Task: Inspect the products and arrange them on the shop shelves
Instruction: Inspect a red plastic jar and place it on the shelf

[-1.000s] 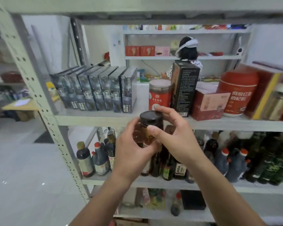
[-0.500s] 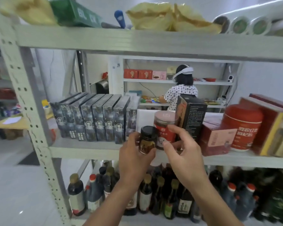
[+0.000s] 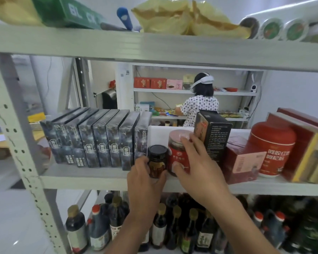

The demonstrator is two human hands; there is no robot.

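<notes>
A small dark jar with a black lid [image 3: 157,160] stands at the front of the middle shelf [image 3: 84,178], between a row of dark boxes [image 3: 92,140] and a red-labelled jar [image 3: 178,151]. My left hand [image 3: 145,182] grips the small jar from below and from the left. My right hand [image 3: 196,167] wraps round the red-labelled jar, thumb on its front and fingers over its lid edge.
A tall black carton [image 3: 212,136], a red box [image 3: 242,162], a big red tub [image 3: 272,149] and a red-and-yellow case [image 3: 305,143] fill the shelf to the right. Sauce bottles [image 3: 173,228] crowd the lower shelf. Bags and rolls lie on top. A person [image 3: 200,103] stands at a far shelf.
My hands have lifted the small jar from in front of the lower shelf up onto the middle shelf. My right hand left the small jar and took hold of the red-labelled jar.
</notes>
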